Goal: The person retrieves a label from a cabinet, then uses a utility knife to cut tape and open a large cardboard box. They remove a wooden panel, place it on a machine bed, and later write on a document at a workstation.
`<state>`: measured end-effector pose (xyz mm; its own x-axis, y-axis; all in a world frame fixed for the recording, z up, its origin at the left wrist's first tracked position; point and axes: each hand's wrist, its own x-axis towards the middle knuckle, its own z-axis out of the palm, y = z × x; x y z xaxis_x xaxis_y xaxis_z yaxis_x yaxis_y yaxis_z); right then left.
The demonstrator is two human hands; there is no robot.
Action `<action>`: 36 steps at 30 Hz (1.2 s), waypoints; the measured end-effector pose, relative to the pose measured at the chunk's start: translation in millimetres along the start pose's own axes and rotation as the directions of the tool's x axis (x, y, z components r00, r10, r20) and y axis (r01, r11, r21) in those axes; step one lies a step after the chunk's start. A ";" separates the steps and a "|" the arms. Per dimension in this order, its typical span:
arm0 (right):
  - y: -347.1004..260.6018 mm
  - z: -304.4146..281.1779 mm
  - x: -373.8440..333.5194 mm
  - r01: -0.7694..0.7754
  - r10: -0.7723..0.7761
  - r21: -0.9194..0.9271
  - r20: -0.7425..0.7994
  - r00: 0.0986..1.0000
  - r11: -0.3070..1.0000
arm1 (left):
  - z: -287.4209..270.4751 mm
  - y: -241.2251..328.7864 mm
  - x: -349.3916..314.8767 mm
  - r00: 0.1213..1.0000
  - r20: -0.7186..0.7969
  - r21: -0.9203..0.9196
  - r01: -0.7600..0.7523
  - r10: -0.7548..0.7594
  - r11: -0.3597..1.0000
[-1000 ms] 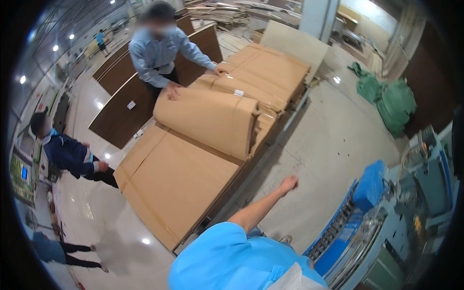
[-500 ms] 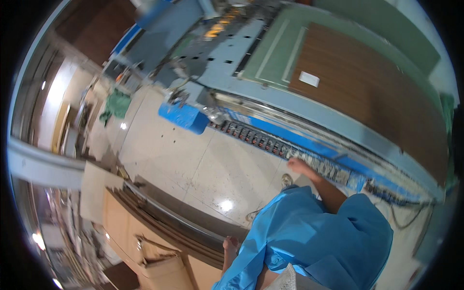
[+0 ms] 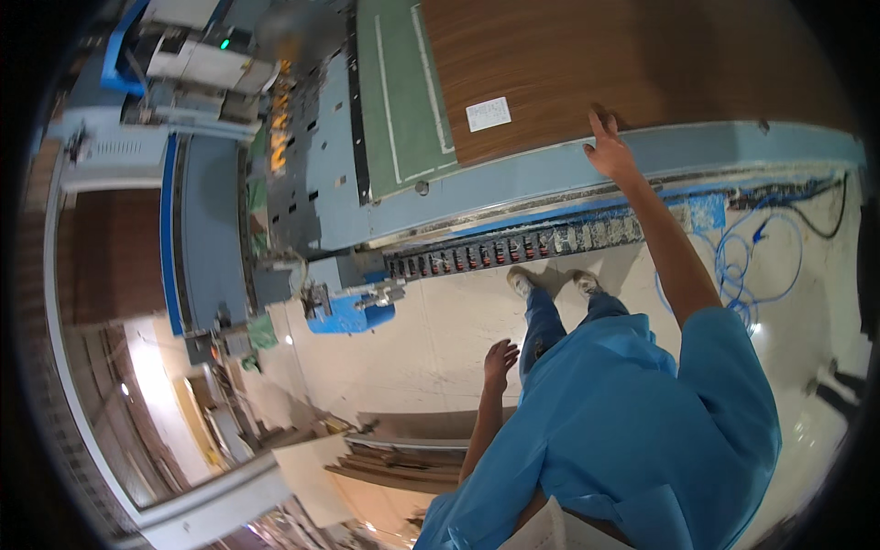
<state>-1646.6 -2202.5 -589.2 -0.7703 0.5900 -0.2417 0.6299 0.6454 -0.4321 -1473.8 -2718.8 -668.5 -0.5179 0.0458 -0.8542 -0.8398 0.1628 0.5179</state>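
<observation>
A large brown wood-grain board lies flat on the machine's green bed, with a white label near its left corner. My right hand reaches forward to the board's near edge, its fingers spread and the fingertips at the board. Whether they press on it I cannot tell. Low at my side, my left hand hangs over the floor with loosely bent fingers and holds nothing. It is apart from the machine.
A cable chain runs along the machine's near side, by a blue motor cover. Blue hose lies coiled on the floor at right. Stacked boards stand at lower left. Another person's legs show at far right.
My view has turned toward the machine, and I stand closer to its bed. My right hand has risen from beside my body to the board's edge. My left hand stays low.
</observation>
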 end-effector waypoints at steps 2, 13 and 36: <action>-3.3 6.1 2.9 -0.047 0.049 -0.054 0.032 0.998 0.997 | -4.0 48.2 17.5 0.995 0.084 0.107 -0.055 0.046 0.993; -28.5 49.6 -8.4 -0.206 0.201 -0.092 -0.062 0.978 0.974 | -110.1 161.8 151.2 0.980 0.180 0.641 -0.048 -0.090 0.766; -40.1 63.3 -2.2 -0.341 0.321 -0.179 -0.130 0.938 0.923 | -76.8 233.2 217.7 0.840 0.536 0.734 -0.412 -0.088 0.541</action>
<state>-1676.5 -2260.4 -626.4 -0.5074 0.8240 -0.2521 0.8616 0.4813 -0.1611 -1794.9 -2746.5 -730.2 -0.2740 0.5525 -0.7872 -0.1212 0.7922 0.5981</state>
